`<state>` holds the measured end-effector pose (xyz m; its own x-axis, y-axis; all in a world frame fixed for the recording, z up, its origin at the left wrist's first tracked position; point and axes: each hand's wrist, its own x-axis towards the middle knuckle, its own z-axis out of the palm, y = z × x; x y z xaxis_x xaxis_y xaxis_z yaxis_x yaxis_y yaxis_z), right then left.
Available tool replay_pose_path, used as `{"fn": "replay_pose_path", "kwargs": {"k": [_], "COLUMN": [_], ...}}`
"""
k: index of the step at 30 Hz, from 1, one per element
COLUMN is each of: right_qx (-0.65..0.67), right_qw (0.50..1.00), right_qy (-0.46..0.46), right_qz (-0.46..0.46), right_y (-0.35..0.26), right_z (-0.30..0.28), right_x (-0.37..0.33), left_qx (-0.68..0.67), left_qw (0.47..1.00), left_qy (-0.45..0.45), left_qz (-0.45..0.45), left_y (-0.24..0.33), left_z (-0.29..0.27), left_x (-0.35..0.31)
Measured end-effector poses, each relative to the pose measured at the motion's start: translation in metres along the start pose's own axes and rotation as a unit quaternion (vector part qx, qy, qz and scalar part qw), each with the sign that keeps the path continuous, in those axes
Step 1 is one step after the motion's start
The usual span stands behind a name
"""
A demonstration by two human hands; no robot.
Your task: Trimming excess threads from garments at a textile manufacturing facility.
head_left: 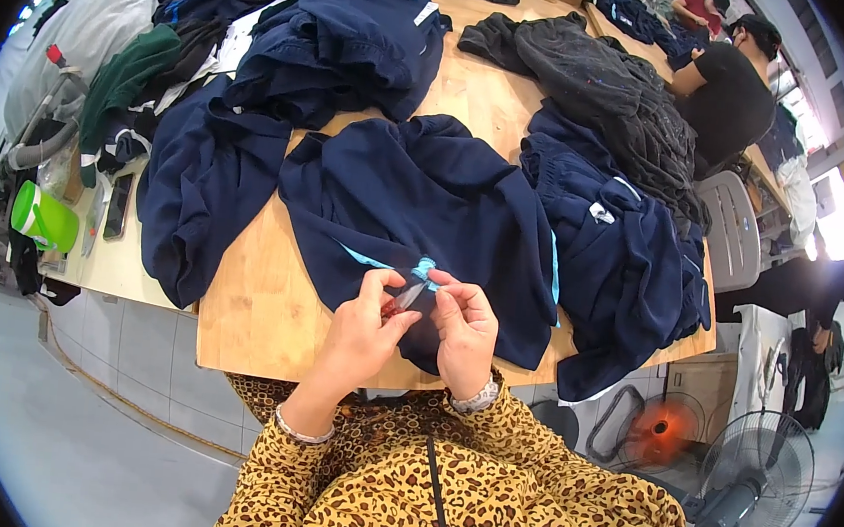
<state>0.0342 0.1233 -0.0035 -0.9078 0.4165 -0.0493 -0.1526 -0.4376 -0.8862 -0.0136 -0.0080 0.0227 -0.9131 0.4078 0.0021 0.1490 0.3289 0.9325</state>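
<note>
A navy blue garment point(419, 188) with light blue edging lies spread on the wooden table before me. Over its near edge my two hands come close together. My right hand point(464, 332) is closed, pinching the bunched light blue trim point(424, 267) between thumb and fingers. Beside it, my left hand point(364, 329) is closed round a small pale, pointed tool point(407, 296) with red at its base. It looks like thread snips, but the fingers cover much of it.
Navy garment piles lie at the back left point(345, 56) and right point(624, 246), beyond which is a dark grey heap point(608, 89). A green bucket point(45, 217) and a phone point(118, 207) are at left. A fan point(759, 479) stands at lower right; a person in black point(727, 100) works behind.
</note>
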Motion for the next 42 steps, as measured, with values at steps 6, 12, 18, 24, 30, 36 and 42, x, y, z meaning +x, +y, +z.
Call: {"fn": "replay_pose_path", "kwargs": {"k": [6, 12, 18, 24, 30, 36, 42], "right_qx": [0.071, 0.254, 0.221, 0.175, 0.156, 0.148, 0.133], "right_qw": [0.996, 0.928, 0.933, 0.965, 0.979, 0.982, 0.984], "right_qy": [0.031, 0.024, -0.007, 0.017, 0.013, 0.022, 0.031], "right_qz": [0.046, 0.273, 0.284, 0.195, 0.134, 0.117, 0.118], "right_y": [-0.007, 0.001, -0.012, -0.013, -0.008, -0.007, -0.005], "right_z": [0.004, -0.02, -0.011, -0.001, 0.002, 0.005, 0.005], "right_x": [0.001, 0.009, 0.009, 0.007, 0.002, 0.001, 0.0], "left_qx": [-0.195, -0.275, -0.29, -0.176, -0.104, -0.137, -0.267], "left_qw": [0.98, 0.958, 0.957, 0.984, 0.994, 0.991, 0.96], "left_qy": [0.019, -0.035, -0.02, -0.001, -0.005, -0.009, -0.031], "left_qz": [-0.022, -0.076, -0.02, -0.006, -0.018, -0.005, -0.081], "left_y": [-0.021, -0.023, -0.026, -0.024, -0.01, -0.02, -0.017], "left_z": [0.005, 0.0, 0.0, 0.005, 0.01, 0.012, 0.009], "left_x": [0.003, -0.001, -0.009, -0.011, -0.007, -0.006, -0.003]}}
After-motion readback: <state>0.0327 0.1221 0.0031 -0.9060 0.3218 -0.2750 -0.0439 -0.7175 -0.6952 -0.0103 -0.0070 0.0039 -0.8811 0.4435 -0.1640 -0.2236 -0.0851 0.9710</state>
